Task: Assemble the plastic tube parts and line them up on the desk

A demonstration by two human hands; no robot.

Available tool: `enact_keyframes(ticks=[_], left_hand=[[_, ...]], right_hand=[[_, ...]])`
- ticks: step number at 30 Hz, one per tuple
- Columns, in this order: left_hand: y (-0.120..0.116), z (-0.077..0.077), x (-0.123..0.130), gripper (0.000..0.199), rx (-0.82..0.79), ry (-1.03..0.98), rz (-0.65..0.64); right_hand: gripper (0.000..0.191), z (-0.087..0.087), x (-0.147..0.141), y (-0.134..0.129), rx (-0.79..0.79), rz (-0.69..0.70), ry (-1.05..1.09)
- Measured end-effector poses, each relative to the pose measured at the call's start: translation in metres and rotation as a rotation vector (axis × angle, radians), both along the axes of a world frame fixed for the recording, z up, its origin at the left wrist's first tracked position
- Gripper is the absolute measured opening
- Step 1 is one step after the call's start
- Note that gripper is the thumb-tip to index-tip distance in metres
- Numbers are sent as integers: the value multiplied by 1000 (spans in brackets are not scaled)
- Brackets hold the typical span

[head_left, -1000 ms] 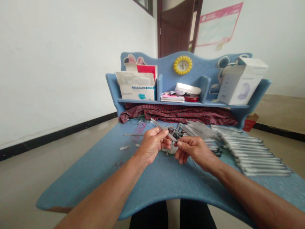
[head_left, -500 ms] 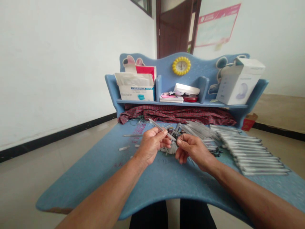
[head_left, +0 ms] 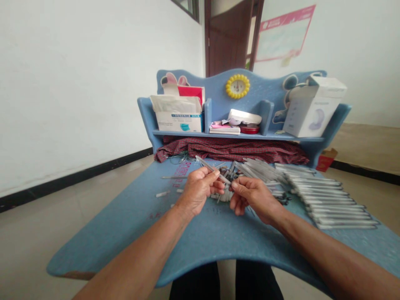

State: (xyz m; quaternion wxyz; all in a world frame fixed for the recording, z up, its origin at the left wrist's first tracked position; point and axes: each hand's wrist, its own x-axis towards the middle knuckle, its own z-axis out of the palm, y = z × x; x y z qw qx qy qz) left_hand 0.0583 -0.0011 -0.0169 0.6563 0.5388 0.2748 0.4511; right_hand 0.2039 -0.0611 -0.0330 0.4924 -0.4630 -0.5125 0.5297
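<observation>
Between thumb and fingers, my left hand [head_left: 200, 187] holds a clear pen barrel [head_left: 205, 163] that slants down to the right. My right hand [head_left: 251, 193] pinches the barrel's lower right end; whether a small part sits in that pinch is hidden by the fingers. Just behind the hands lies a heap of small dark and white pen parts [head_left: 225, 196], partly covered by them. Behind my right hand is a loose pile of clear barrels [head_left: 259, 170]. Further right, several pens [head_left: 337, 204] lie side by side in a neat row.
The blue desk [head_left: 125, 233] has a raised shelf holding a mask box [head_left: 178, 118], a white carton [head_left: 314, 110] and a red round tin [head_left: 249, 130]. Checked cloth [head_left: 231, 149] lies bunched under the shelf. A small white piece [head_left: 162, 194] and a thin rod [head_left: 173, 177] rest left of my hands.
Almost nothing differs. Both hands keep the same hold on the pen barrel, and the right hand has shifted only very slightly.
</observation>
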Motion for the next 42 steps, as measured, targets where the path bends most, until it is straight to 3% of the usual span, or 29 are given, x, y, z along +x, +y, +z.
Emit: enact_keyframes(ticks=[42], left_hand=[[0, -1, 1, 10, 6, 11, 11]], right_hand=[[32, 3, 2, 0, -57, -4, 25]])
